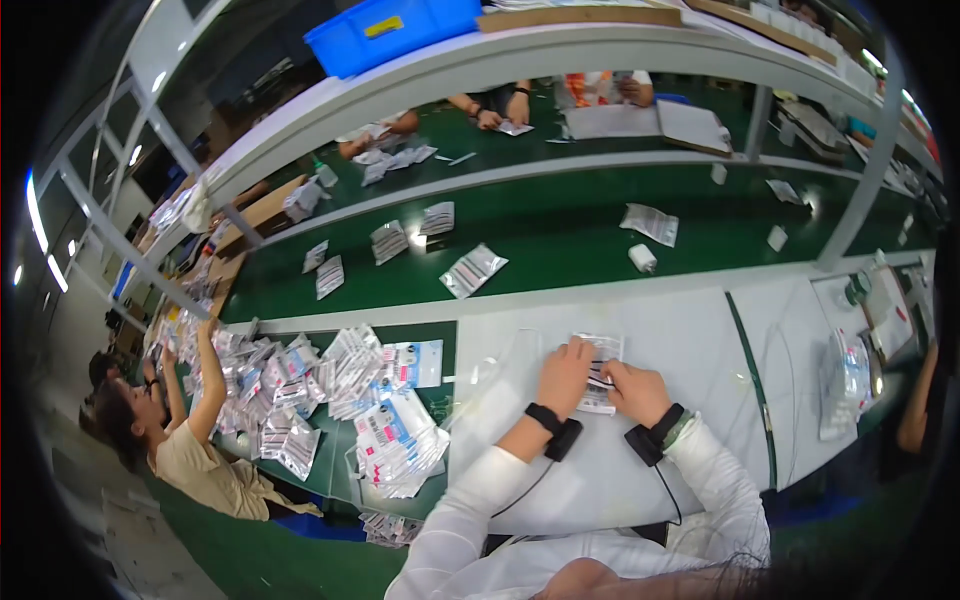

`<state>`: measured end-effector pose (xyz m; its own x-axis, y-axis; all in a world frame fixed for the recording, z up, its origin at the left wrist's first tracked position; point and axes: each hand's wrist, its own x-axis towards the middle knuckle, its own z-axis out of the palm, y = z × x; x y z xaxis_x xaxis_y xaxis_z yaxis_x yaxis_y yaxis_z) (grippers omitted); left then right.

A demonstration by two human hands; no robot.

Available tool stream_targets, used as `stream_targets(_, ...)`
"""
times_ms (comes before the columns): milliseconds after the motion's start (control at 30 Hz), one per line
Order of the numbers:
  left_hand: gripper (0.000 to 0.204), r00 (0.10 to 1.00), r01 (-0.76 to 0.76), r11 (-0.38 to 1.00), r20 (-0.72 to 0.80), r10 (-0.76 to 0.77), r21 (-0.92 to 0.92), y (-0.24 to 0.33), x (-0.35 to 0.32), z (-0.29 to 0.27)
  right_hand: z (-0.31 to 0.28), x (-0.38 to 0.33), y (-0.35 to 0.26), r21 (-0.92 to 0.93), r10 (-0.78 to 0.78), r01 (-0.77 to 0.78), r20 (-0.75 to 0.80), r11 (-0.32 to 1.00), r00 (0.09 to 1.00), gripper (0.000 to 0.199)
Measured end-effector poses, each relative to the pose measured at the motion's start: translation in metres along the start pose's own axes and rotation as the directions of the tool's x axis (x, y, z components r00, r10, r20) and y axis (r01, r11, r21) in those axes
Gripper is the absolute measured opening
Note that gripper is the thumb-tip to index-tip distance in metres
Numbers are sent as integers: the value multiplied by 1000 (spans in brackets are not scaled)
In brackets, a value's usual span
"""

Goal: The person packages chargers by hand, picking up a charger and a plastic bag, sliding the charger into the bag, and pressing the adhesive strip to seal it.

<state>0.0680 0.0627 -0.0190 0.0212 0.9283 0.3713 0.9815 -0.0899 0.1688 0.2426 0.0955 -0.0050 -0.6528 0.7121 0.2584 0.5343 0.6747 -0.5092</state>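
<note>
A small printed plastic pouch (pixel 604 346) lies on the white tabletop in front of me, partly covered by my hands. My left hand (pixel 566 374) grips its left side with bent fingers. From the right, my right hand (pixel 638 392) pinches the same pouch at about its middle. Both wrists wear black bands with small black boxes and cables. Just left of my left hand, a thin transparent bag (pixel 497 372) seems to lie on the table. Farther left is a stack of white, blue and pink printed packets (pixel 402 440).
A large heap of silvery pouches (pixel 285 385) covers the left bench, where a co-worker (pixel 190 450) reaches up. Beyond my table runs a green conveyor belt (pixel 560 250) carrying scattered pouches and a white adapter-like block (pixel 642 258). Overhead, a shelf holds a blue bin (pixel 390 35).
</note>
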Motion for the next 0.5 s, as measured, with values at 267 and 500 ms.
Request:
stream_targets(267,39,962,-218,922,89,259,-320,-34,-38,-35,-34,-16,7,-154,-172,171,6,973,985,33)
stream_targets(500,44,929,-299,942,179,324,-150,-52,-51,-40,-37,-28,11,-225,-229,236,57,945,972,35)
